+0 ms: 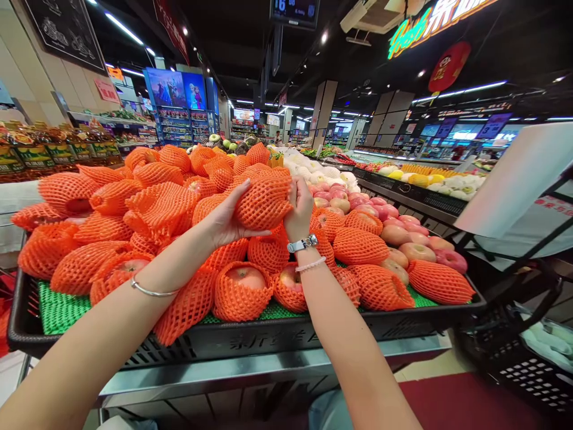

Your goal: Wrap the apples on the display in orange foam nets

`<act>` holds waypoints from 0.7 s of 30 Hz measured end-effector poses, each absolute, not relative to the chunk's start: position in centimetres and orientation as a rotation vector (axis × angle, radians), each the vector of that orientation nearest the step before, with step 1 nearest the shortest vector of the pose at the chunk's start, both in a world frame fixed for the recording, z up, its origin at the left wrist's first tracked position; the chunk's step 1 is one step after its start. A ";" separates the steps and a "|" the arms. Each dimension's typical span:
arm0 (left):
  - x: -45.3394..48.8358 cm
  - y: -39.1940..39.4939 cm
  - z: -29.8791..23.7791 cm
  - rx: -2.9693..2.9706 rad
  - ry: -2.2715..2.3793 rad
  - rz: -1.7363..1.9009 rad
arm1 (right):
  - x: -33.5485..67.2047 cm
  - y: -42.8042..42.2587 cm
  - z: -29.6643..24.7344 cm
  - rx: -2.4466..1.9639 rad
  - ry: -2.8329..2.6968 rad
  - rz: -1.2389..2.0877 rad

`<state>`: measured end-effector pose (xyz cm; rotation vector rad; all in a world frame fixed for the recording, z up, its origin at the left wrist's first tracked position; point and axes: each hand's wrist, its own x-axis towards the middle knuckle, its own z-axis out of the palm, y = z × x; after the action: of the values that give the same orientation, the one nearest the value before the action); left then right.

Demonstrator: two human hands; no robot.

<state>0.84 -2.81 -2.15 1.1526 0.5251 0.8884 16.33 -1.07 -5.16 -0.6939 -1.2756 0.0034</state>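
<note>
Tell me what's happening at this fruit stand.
A person at a supermarket display holds one apple in an orange foam net between both hands: the left hand cups it from below and the side, the right hand grips its other side. It is lifted just above the pile of netted apples in the black crate. Bare apples lie further right.

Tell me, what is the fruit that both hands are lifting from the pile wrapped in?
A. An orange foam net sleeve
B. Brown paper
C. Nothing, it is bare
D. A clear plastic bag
A: the left hand and the right hand clasp a round fruit in an orange foam net sleeve, like most of the others piled in the black plastic crate.
</note>
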 end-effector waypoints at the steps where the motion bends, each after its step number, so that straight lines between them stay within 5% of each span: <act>1: 1.0 -2.9 -2.1 1.139 0.537 0.909 | 16.3 -1.0 -5.2 -0.684 -1.277 0.033; 7: 1.2 -3.0 -2.1 1.154 0.536 1.011 | 15.2 -1.6 -5.1 -0.556 -1.207 0.299; 21: 1.2 -3.2 -2.5 1.181 0.462 0.899 | 14.6 -2.0 -5.1 -0.521 -1.221 0.292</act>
<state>1.24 -3.18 -2.47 1.1806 0.4615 0.8990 14.60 -1.95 -5.14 -0.5215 -1.2212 0.2917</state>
